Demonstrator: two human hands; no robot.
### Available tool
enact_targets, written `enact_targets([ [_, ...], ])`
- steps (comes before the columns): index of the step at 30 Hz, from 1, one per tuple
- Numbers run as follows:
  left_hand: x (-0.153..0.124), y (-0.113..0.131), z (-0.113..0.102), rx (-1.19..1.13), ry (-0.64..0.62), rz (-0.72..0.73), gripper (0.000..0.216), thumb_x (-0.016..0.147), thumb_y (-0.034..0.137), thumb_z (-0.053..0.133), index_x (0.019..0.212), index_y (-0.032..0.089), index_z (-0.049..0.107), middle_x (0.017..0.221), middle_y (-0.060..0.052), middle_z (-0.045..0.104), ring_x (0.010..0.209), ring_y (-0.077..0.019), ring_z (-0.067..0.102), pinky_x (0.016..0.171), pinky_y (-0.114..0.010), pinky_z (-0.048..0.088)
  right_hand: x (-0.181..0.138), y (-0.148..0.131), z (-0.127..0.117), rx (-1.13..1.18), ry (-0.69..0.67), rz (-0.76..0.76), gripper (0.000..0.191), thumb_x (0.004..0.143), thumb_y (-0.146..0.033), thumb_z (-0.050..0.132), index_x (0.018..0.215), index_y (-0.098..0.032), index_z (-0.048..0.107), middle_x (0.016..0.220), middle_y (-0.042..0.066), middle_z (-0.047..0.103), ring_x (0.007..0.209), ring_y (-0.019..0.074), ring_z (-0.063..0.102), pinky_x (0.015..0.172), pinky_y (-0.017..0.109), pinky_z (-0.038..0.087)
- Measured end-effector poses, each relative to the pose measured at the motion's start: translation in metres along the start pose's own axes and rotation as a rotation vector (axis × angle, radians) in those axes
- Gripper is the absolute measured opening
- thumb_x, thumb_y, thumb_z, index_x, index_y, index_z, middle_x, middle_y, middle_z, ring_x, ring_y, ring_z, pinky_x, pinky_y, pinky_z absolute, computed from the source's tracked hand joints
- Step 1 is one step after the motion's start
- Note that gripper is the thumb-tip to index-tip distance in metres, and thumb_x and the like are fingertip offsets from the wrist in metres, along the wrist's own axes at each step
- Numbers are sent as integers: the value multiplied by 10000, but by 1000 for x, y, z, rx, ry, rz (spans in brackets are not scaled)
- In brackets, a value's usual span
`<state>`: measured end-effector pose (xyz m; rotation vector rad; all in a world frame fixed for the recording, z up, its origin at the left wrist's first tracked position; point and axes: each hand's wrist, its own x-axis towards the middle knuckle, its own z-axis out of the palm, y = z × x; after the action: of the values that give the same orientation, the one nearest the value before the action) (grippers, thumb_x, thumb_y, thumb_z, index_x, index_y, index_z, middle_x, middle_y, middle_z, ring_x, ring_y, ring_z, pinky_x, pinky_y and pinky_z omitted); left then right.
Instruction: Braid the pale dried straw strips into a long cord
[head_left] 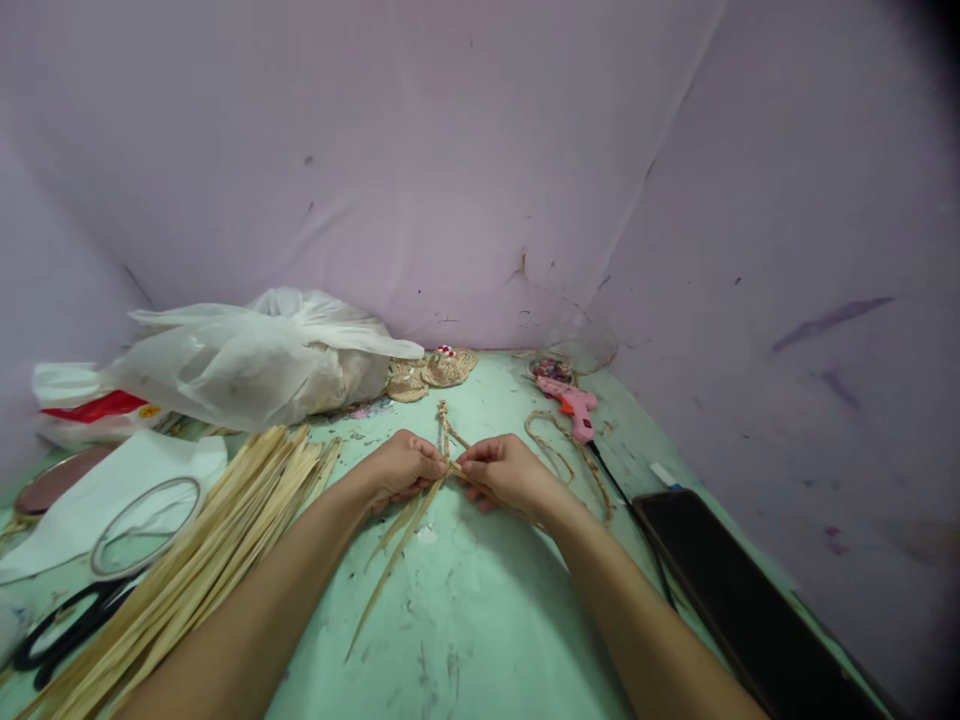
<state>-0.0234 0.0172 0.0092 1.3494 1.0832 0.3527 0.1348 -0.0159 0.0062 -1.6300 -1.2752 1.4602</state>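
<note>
Both hands meet at the middle of the green table, the left hand and right hand each pinching the straw strips where they join a short braid. Loose strip ends trail toward the person. A straw bundle lies left, a pink glue gun right.

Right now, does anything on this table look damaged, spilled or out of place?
Mostly wear: the green tabletop is scuffed and blotched with pale spots, and the lilac backdrop carries dark smears. The left hand and right hand pinch the straw braid neatly; nothing looks spilled.
</note>
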Motion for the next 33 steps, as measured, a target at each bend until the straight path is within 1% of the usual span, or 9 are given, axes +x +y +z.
enact_targets([
  [5,-1,2,1,14,3,0,219,588,289,549,476,164,408,351,84,297,277,-21,179,309,-200,79,-6,-7,0,8,-54,40,66,653,-177,556,685,-125,581,579,5,575,410,57,490,397,164,419],
  [8,-2,3,2,18,0,5,217,583,291,551,475,162,413,355,82,297,284,-23,180,311,-201,80,-6,-6,0,-16,-91,19,87,627,-195,596,670,-121,580,518,-13,551,401,57,481,398,162,416],
  [11,-1,2,2,30,11,0,208,578,301,560,493,156,439,365,82,307,288,-22,186,311,-198,88,-3,-2,-1,-21,-85,-20,101,596,-169,610,679,-122,575,473,-31,530,381,58,467,389,165,407],
  [14,1,-1,1,35,16,-9,216,579,325,566,510,152,457,374,81,325,284,-22,208,308,-194,102,-1,-1,-1,-28,-76,-17,70,594,-140,589,657,-124,564,469,-30,528,370,57,466,393,164,395],
  [18,3,-4,1,40,33,-24,199,583,315,555,514,152,464,372,75,348,269,-26,225,295,-192,116,-1,-2,1,-78,-32,-23,27,612,-144,552,634,-134,564,463,-35,520,341,46,416,352,155,328],
  [21,2,-2,2,29,43,-21,174,578,275,544,493,153,453,348,77,330,260,-30,223,290,-193,113,-1,-2,3,-152,4,-63,60,602,-164,553,629,-128,593,438,-38,503,335,34,354,331,150,259],
  [24,-1,2,4,24,45,-15,166,576,243,536,473,154,443,327,80,312,256,-32,216,291,-193,111,0,0,6,-229,54,-101,104,603,-201,547,619,-124,615,434,-27,507,356,43,371,351,156,258],
  [28,-2,4,5,24,10,-8,173,577,243,532,461,152,442,329,80,323,255,-27,216,294,-191,108,2,2,8,-303,127,-161,113,593,-187,530,582,-124,623,455,-8,529,408,62,419,390,161,271],
  [33,-2,5,6,37,23,-1,149,565,227,516,457,151,447,326,75,334,257,-29,222,306,-190,116,6,4,12,-300,167,-154,127,574,-167,506,577,-125,626,460,-14,515,432,62,395,404,158,265],
])
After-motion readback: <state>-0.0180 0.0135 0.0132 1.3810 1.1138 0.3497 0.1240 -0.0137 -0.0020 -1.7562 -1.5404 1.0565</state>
